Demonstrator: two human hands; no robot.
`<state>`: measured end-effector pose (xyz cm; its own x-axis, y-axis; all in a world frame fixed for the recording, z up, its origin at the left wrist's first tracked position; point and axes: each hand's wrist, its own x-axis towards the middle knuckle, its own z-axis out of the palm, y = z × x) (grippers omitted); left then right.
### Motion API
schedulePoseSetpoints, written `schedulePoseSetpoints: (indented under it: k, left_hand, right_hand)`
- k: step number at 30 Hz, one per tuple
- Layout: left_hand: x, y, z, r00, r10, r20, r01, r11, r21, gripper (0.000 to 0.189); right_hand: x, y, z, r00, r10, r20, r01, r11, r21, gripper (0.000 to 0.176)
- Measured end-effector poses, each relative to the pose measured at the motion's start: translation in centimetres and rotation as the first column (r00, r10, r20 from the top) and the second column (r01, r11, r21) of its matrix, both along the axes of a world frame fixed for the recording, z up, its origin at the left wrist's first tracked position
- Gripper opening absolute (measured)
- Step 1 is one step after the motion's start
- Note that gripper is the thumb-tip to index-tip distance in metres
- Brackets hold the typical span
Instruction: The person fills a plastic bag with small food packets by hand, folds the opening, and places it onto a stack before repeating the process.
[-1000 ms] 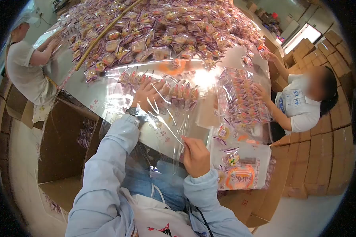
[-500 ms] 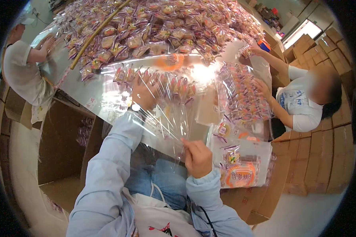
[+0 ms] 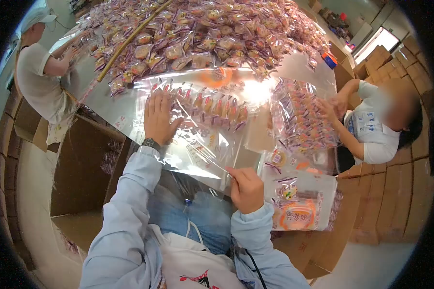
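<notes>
A large clear plastic bag (image 3: 197,149) lies in front of me on the table, its near end hanging over the edge above my lap. Inside it, individually wrapped pastries (image 3: 211,107) stand in a row along the far part. My left hand (image 3: 160,118) lies flat on the bag at the left end of the row, fingers stretched forward and thumb apart. Nearer to me, my right hand (image 3: 247,190) pinches the bag's right edge between thumb and fingers. Right of it, a single wrapped pastry (image 3: 288,191) rests on a stack of printed clear bags (image 3: 296,215).
A big heap of wrapped pastries (image 3: 217,36) covers the far table, with a long yellow stick (image 3: 132,41) across it. An open cardboard box (image 3: 79,178) stands at left. One co-worker (image 3: 38,82) works at left; another (image 3: 371,123) handles packed pastries (image 3: 304,115) at right.
My left hand has slid left from over the pastry row to its left end and flattened. My right hand keeps its pinch. The right co-worker's far hand has drawn back from the heap.
</notes>
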<state>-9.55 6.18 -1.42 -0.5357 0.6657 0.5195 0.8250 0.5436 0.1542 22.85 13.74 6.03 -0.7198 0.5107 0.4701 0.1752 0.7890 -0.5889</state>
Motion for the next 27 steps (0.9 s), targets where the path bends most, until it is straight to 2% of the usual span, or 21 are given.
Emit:
schedulePoseSetpoints:
  k: [5,8,12,15,18,21,25,27]
  left_hand:
    - [-0.9,-0.2,-0.2,0.994,-0.003,-0.111,-0.008,0.995,-0.099,0.079]
    - [-0.7,0.3,0.3,0.995,0.003,-0.098,-0.012,0.996,-0.092,0.073]
    - [-0.5,0.5,0.2,0.995,-0.033,-0.095,0.026,0.997,-0.069,0.067]
    - [-1.0,0.9,0.0,0.985,-0.02,-0.17,0.01,0.998,-0.059,0.062]
    - [-2.4,1.3,-2.2,0.967,-0.011,-0.254,-0.028,0.988,-0.151,0.062]
    - [-1.9,2.0,-2.4,0.981,0.03,-0.194,-0.055,0.991,-0.125,0.061]
    - [-0.5,2.2,-0.4,0.99,-0.038,-0.138,0.046,0.997,0.055,0.065]
    - [-0.7,1.9,0.2,0.981,-0.167,-0.097,0.169,0.985,0.017,0.064]
  right_hand:
    - [0.0,-0.1,1.7,1.0,0.013,0.021,-0.014,0.999,0.036,0.033]
    - [-0.4,0.2,2.4,0.997,0.046,-0.063,-0.041,0.997,0.072,0.033]
    - [-0.5,-0.1,2.7,0.996,0.064,-0.07,-0.056,0.992,0.111,0.035]
    - [-0.7,-0.4,3.0,0.994,0.094,-0.052,-0.087,0.988,0.126,0.035]
    - [-1.2,-1.3,3.1,0.989,0.143,-0.049,-0.135,0.981,0.139,0.034]
    - [-1.0,-1.5,2.6,0.987,0.149,-0.056,-0.142,0.982,0.121,0.034]
    - [-0.2,-1.2,2.4,0.993,0.102,-0.058,-0.1,0.994,0.048,0.036]
    - [0.5,-0.7,2.4,0.995,0.081,-0.063,-0.079,0.997,0.026,0.036]
